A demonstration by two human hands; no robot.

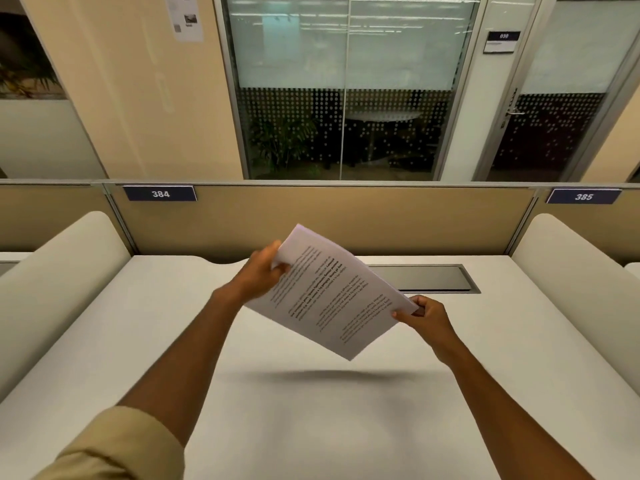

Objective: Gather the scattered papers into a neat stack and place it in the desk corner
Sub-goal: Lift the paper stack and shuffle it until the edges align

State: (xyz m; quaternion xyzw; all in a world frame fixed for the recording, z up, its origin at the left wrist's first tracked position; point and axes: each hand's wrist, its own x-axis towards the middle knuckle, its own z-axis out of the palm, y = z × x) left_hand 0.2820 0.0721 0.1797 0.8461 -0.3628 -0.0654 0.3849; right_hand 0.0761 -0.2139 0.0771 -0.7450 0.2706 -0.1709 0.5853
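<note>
Warm, even overhead light — soft shadow on desk; wide-angle bowing at edges, glass partition reflecting ceiling lights.

Papers: white, black printed text lines, some bold. Bench: off-white, plain, with soft grey shadow under the papers. Cable hatch: dark grey, silver frame. Partition: tan. Side dividers: cream. Number tags 384 and 385: navy, white digits. Sleeve: beige. Glass wall: frosted white band up top, white dot grid below. Plant behind glass: green, probably, view is dim.
</note>
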